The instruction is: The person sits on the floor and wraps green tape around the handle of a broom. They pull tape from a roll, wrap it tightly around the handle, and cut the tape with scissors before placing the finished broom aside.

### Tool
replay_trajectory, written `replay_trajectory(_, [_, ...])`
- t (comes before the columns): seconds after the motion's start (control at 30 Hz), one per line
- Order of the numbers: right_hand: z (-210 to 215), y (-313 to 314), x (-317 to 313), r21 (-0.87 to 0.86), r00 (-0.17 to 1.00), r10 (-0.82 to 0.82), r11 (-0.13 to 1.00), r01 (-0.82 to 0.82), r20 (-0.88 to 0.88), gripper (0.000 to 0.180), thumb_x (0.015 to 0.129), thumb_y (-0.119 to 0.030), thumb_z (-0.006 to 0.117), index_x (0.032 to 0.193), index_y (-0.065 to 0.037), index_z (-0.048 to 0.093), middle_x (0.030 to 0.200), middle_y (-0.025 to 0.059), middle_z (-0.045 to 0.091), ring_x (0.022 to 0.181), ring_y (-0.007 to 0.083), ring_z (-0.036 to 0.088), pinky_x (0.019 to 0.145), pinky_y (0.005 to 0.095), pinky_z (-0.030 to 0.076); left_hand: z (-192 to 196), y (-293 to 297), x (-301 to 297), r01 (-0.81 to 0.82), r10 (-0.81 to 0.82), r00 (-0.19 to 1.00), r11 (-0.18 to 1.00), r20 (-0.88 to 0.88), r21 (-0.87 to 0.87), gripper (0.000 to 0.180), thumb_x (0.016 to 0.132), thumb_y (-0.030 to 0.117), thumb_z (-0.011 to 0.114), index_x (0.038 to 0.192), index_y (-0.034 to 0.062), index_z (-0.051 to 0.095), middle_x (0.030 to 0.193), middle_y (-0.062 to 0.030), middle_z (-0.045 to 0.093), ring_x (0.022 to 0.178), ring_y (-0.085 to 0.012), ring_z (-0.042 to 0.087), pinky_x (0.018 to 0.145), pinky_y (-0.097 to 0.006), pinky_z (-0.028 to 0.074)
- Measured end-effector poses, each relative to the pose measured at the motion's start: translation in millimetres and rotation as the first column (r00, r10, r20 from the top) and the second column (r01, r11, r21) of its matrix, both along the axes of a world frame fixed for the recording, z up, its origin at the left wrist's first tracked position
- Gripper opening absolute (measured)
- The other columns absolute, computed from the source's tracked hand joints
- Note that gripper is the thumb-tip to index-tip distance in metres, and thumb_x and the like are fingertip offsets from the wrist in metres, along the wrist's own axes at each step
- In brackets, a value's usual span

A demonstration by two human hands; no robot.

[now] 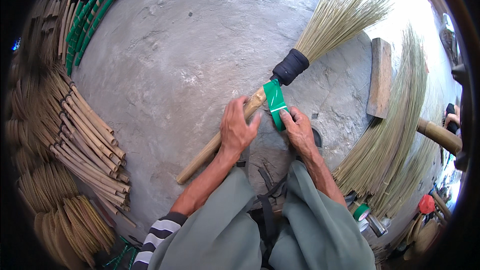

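A straw broom lies slantwise on the grey ground, its pale bristles [340, 25] fanning toward the upper right. Black binding [291, 66] wraps the neck, and a bare bamboo handle [200, 160] runs down to the lower left. My left hand [238, 126] is curled over this handle, thumb toward the tape. A strip of green tape [276, 104] lies against the handle's top just below the binding. Its lower end is pinched between the thumb and fingers of my right hand [301, 131].
Bundled brooms with bamboo handles [95, 140] fill the left side, with green-wrapped handles [90, 25] above. At right lie a wooden block [380, 77], loose straw [385, 155] and a thick bamboo pole [440, 136]. A green tape roll [361, 212] sits beside my right leg.
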State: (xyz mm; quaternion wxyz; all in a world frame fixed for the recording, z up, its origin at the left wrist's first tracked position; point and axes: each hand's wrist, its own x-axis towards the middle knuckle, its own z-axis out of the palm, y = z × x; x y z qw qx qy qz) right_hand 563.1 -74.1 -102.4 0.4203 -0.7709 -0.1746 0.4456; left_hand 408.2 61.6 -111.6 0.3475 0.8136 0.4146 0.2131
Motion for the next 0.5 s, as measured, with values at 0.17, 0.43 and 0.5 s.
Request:
replay_trajectory(0.17, [-8.1,-2.5,-1.2,0.074,1.000,0.012,0.997,-0.014,0.022,0.042,0.111,-0.041,0.065,0.098,-0.001,0.067,0.079,-0.0017,0.056,0.075,0.0093,0.048,0.066,0.0321,0.043,4.6,-7.1,-18.2,0.014,-0.019,0.991,0.999,-0.135,-0.045,0.054,0.089,0.021,0.084,0.134,0.0032,0.060,0.108,-0.0177,0.071,0.100,-0.0411,0.071,0.086,-0.051,0.056])
replay_trajectory(0.43, [-17.1,-11.2,33.7,0.168,0.992,-0.020,0.985,0.042,-0.126,0.043,0.111,-0.045,0.065,0.092,-0.007,0.066,0.081,-0.0065,0.053,0.076,0.0060,0.045,0.067,0.0278,0.038,28.4,-0.2,-3.1,0.240,0.099,0.966,-0.003,0.238,-0.971,0.050,0.108,0.050,0.064,0.119,0.0017,0.068,0.086,-0.0073,0.070,0.076,-0.0156,0.070,0.067,-0.030,0.055])
replay_trajectory(0.5, [-18.7,-4.2,37.5,0.081,0.999,0.017,0.996,-0.020,0.040,0.046,0.109,-0.047,0.069,0.086,-0.007,0.065,0.077,-0.0071,0.050,0.071,0.0063,0.042,0.061,0.0301,0.036,25.7,-3.3,-0.8,0.178,-0.003,0.983,0.218,0.182,-0.960,0.057,0.111,0.057,0.055,0.116,0.0027,0.069,0.083,-0.0069,0.069,0.070,-0.0140,0.067,0.063,-0.028,0.053])
